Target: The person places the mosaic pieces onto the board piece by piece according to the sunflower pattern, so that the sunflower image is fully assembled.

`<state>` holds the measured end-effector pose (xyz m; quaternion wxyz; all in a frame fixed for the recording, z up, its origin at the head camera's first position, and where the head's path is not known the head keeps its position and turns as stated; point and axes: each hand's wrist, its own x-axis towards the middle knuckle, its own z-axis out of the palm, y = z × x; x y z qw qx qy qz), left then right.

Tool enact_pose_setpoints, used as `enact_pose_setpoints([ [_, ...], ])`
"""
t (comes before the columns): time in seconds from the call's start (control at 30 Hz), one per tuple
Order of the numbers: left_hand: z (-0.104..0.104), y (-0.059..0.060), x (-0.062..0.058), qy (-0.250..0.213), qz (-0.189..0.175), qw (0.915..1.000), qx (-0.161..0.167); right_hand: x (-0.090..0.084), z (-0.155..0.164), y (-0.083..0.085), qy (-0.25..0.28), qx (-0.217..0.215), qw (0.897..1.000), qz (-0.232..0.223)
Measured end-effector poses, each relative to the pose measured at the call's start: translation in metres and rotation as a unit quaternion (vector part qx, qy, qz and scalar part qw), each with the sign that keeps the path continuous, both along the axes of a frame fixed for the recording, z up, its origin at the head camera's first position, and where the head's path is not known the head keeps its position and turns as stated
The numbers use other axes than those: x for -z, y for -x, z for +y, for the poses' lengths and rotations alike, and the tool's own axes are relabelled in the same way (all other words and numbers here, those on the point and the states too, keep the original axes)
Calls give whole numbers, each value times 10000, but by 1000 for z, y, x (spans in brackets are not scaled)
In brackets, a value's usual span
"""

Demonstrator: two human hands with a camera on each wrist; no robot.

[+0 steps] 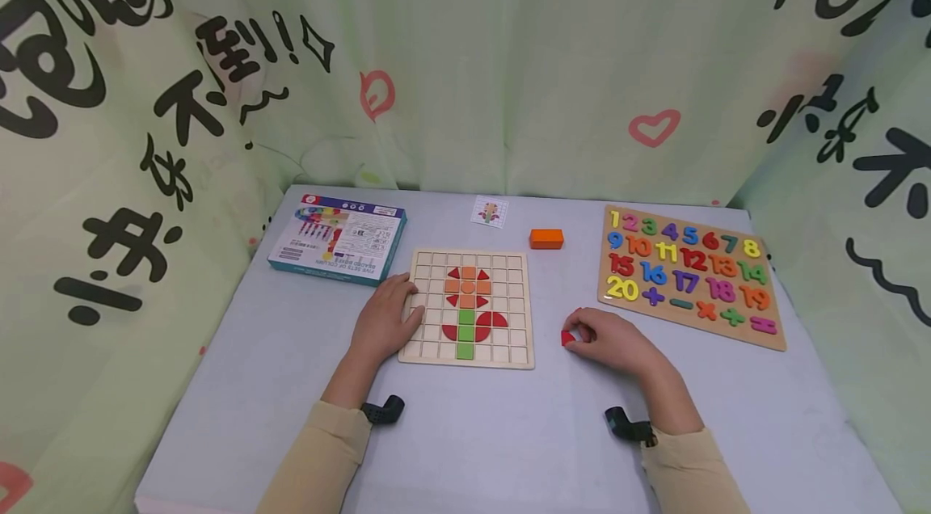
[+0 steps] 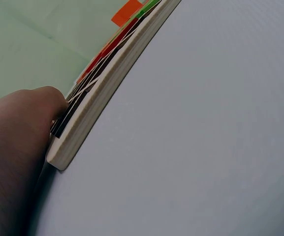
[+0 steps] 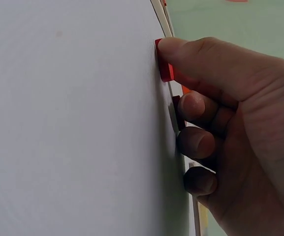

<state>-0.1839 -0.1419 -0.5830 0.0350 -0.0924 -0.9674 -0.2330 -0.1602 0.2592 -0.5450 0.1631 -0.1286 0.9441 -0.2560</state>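
Observation:
A square wooden grid board [image 1: 512,344] lies mid-table with orange, green and red pieces set in a flower pattern. At its left edge rests my left hand [image 1: 387,318], the thumb lying over the rim; the left wrist view shows that hand [image 2: 21,132] against the board's corner [image 2: 63,155]. To the right of the board, my right hand [image 1: 611,339] pinches a small red piece [image 1: 567,339] between thumb and finger. In the right wrist view this red piece [image 3: 165,64] is close over the table, and a second, darker red piece [image 3: 176,109] shows beside the other curled fingers.
Behind the board lie a small picture card [image 1: 490,212] with a flower and a stack of orange pieces [image 1: 546,239]. A boxed game [image 1: 338,243] sits at the back left. On the right is a number board [image 1: 687,275]. Printed curtains [image 1: 502,94] surround the table.

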Motion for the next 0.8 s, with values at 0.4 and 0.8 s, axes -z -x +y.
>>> enact_pose_setpoints([
  [0.4, -1, 1, 1, 9, -25, 10000, -21, -1, -5, 1, -15, 132, 9999, 81],
  [0.8, 0, 1, 1, 33, -46, 10000, -46, -16, -49, 15, 324, 20, 9993, 197],
])
